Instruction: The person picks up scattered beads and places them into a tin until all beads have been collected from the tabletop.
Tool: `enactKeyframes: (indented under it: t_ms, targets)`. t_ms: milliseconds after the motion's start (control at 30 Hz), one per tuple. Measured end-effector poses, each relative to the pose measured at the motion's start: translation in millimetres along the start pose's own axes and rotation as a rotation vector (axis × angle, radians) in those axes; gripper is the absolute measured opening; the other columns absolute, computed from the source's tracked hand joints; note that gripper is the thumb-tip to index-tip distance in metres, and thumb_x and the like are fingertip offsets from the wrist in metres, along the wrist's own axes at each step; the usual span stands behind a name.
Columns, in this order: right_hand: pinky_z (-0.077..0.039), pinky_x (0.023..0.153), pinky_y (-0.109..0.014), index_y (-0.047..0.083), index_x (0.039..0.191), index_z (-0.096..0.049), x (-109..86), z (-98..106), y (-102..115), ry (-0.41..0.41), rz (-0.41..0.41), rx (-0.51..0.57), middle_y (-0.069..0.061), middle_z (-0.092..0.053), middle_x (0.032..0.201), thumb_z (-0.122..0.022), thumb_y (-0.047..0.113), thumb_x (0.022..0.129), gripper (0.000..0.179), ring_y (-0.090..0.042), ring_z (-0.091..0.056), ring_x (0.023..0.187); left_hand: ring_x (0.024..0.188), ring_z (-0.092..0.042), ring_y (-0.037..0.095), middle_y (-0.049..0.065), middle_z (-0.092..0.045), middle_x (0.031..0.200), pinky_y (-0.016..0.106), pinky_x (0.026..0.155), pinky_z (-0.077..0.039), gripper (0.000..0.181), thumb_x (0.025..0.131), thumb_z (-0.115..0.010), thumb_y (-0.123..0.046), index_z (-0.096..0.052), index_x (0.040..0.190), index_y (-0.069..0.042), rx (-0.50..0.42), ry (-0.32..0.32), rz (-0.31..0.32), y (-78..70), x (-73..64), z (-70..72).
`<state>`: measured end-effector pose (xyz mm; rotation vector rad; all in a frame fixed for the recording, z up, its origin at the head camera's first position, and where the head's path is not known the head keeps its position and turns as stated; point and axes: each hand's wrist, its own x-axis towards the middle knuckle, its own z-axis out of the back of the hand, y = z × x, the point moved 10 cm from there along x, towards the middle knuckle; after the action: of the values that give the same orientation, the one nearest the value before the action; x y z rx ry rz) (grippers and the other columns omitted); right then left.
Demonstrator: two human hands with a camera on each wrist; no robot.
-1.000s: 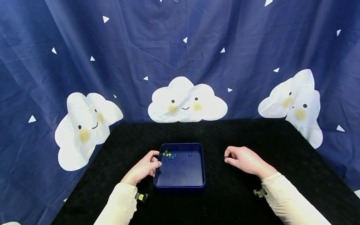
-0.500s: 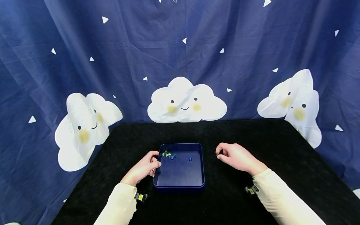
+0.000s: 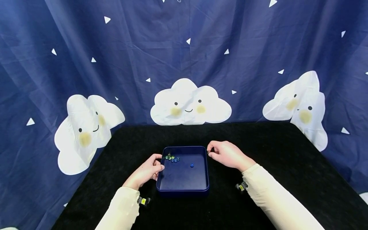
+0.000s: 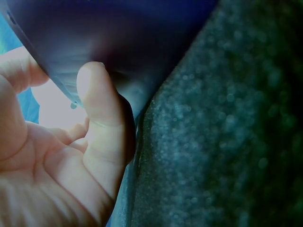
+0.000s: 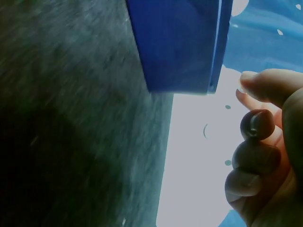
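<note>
A square dark blue tray [image 3: 184, 185] stands on the black tabletop. My left hand [image 3: 145, 172] grips its left wall, thumb inside and fingers outside; in the left wrist view the thumb [image 4: 102, 99] lies against the tray's wall. Several green and blue glass marbles [image 3: 169, 157] cluster in the tray's back left corner. A single blue marble [image 3: 192, 165] lies apart, right of the tray's middle. Just off the tray's right rim, my right hand [image 3: 227, 154] pinches a small dark marble [image 3: 208, 152] between thumb and index finger. In the right wrist view its fingers mostly hide it.
The black cloth [image 3: 258, 137] covers the table around the tray. Behind it hangs a dark blue curtain [image 3: 126, 48] with white clouds and small triangles. A small camera sits on each wrist, over cream sleeves [image 3: 276, 191].
My right hand has come left and slightly back, from the open cloth to the tray's right rim, with its marble. The lone blue marble has rolled toward the front. My left hand has stayed put.
</note>
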<state>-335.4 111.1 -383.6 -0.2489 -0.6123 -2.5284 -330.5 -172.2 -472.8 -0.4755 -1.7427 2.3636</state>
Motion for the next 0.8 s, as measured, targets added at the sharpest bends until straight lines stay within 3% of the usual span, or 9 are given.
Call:
enactKeyframes:
  t_ms: [233,800]
  targets:
    - [-0.040,0.056,-0.025,0.029,0.099,-0.061,12.3,-9,14,0.033,0.020,-0.046,0.014,-0.047,0.064,-0.066,0.034,0.084,0.016,-0.003,-0.046,0.055,0.057,-0.053,0.021,0.013,-0.052,0.084,0.038,0.054,-0.051,0.053,0.086,-0.060,-0.010,-0.037,0.133,-0.004,-0.004,0.006,0.000,-2.7,-3.1,-3.9]
    - [-0.040,0.055,-0.025,0.030,0.094,-0.061,-2.4,-2,4,0.046,-0.013,-0.032,0.015,-0.046,0.060,-0.067,0.032,0.082,0.013,-0.003,-0.045,0.054,0.057,-0.054,0.021,0.013,-0.052,0.084,0.037,0.054,-0.052,0.053,0.084,-0.061,-0.010,-0.038,0.131,-0.004,-0.002,0.002,0.013,-2.2,-1.9,-1.6]
